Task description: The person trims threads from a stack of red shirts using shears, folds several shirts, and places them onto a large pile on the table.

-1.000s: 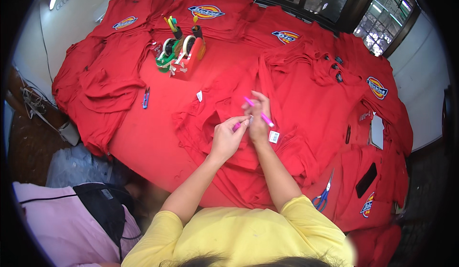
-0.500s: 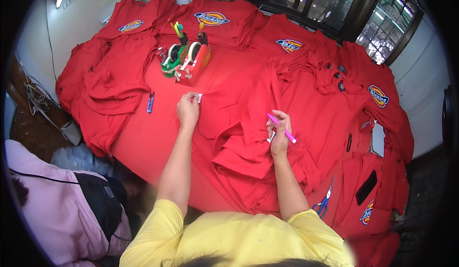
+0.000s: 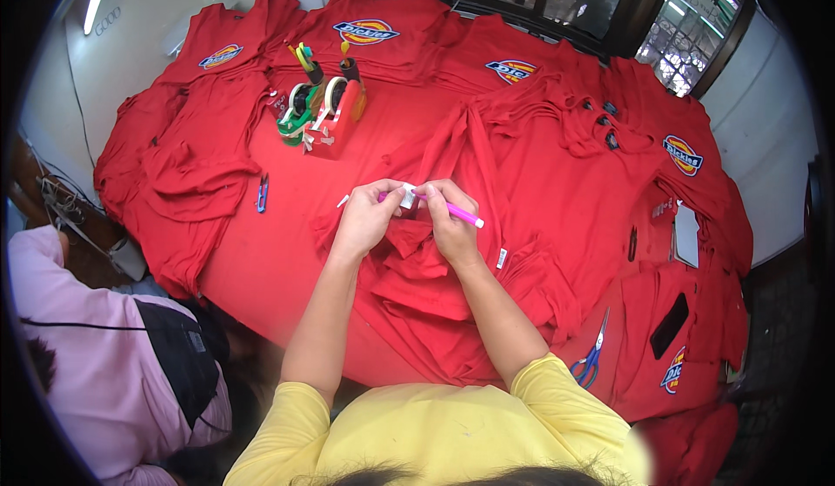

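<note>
Hands, two, bare; clock centred on the label.
White label (image 3: 407, 196): one, small, raised between the fingertips above the table (image 3: 261, 264); attachment to cloth cannot be told.
Left hand (image 3: 361, 221): at eight o'clock, thumb and fingers pinching the label's edge; a small pink piece (image 3: 381, 197) at the fingers, kind unclear.
Right hand (image 3: 456, 229): at four o'clock, grasping a pink pen (image 3: 463, 214) in a writing grip, its blunt end toward four, its working end at the label; contact of the tip cannot be told.
Handling, as judged: label best pinched flat and taut, with a finger behind as backing; light, short strokes; a pause for ink before cloth touches it; loose folds kept below the tip.
Red garment (image 3: 396, 288): at six o'clock, crumpled under the wrists.
White tags, two further: one (image 3: 343, 200) at nine, just beside the left hand; one (image 3: 502, 258) at four, beside the right wrist.
Snips (image 3: 263, 194): nine o'clock, blue.
Tape dispensers (image 3: 329, 131): ten o'clock, green and red.
Scissors (image 3: 588, 368): between four and five, well apart.
</note>
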`<state>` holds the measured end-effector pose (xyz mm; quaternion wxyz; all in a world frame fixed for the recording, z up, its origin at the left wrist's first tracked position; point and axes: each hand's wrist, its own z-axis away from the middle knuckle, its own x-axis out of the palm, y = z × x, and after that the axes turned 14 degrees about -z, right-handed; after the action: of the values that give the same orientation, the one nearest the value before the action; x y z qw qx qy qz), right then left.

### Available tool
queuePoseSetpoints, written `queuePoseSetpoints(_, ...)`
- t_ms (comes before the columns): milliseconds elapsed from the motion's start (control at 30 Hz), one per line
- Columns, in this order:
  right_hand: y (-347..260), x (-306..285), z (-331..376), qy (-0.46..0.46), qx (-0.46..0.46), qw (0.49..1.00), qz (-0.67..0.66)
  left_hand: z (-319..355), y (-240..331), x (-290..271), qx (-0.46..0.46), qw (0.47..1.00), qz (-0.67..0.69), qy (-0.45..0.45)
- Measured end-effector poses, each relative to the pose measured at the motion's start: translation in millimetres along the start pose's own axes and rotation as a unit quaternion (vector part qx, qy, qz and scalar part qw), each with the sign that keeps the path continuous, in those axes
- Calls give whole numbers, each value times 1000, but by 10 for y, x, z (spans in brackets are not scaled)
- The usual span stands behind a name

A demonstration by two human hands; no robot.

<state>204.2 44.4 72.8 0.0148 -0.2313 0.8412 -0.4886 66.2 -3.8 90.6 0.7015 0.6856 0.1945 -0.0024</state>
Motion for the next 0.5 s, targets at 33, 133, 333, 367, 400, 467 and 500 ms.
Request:
queuePoseSetpoints(33, -11, -6, 6, -3, 7, 1000, 11, 11, 13, 11, 1, 1000, -3, 2)
queuePoseSetpoints(133, 22, -38, 18, -20, 24, 999, 20, 38, 17, 30, 4, 1000, 1, 2)
queuePoseSetpoints(333, 166, 20, 93, 53, -1, 992, -116, 168, 77, 129, 13, 998, -60, 28)
queuePoseSetpoints(367, 176, 59, 102, 67, -1, 987, -144, 225, 107, 224, 19, 996, -83, 37)
queuePoseSetpoints(400, 279, -8, 114, 32, -7, 998, -58, 285, 71, 381, 119, 982, -117, 86)
queuePoseSetpoints(467, 265, -93, 159, 60, 35, 989, -127, 370, 141, 438, 145, 958, -234, 85)
queuePoseSetpoints(500, 243, -145, 190, 73, 55, 983, -162, 399, 182, 439, 162, 958, -213, 104)
